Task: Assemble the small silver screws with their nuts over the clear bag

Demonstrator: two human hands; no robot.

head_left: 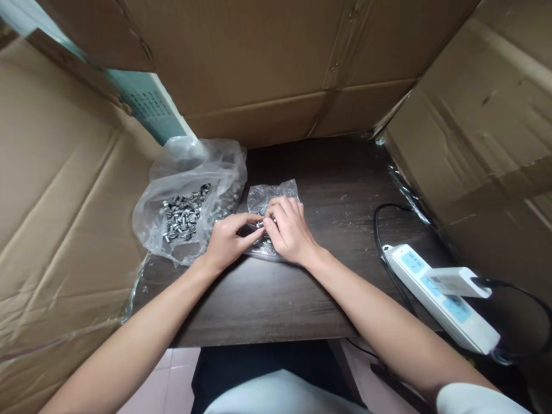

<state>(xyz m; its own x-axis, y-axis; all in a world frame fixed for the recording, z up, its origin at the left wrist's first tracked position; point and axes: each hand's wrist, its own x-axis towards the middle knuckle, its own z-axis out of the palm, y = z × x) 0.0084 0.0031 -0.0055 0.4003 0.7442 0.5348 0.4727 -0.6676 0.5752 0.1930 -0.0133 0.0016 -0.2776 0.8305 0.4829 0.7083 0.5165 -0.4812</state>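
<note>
My left hand (230, 238) is closed in a pinch, thumb and index fingertips on a small shiny metal fastener (259, 223). Against it, my right hand (288, 229) has its fingers curled and its thumb tip close to the same piece; what else lies under those fingers is hidden. Both hands are over a small clear plastic bag (273, 191) with metal pieces showing in its lower part. Just left of my left hand, a larger clear plastic bag (149, 215) lies open, holding a heap of small metal fasteners (185, 214).
Cardboard walls (267, 52) enclose the dark wooden table (267, 305) at the back and both sides. On the right lies a white power strip (466, 325) with a white plug-in adapter (452, 282) and a black cable (376, 224). The table's front edge is near my body.
</note>
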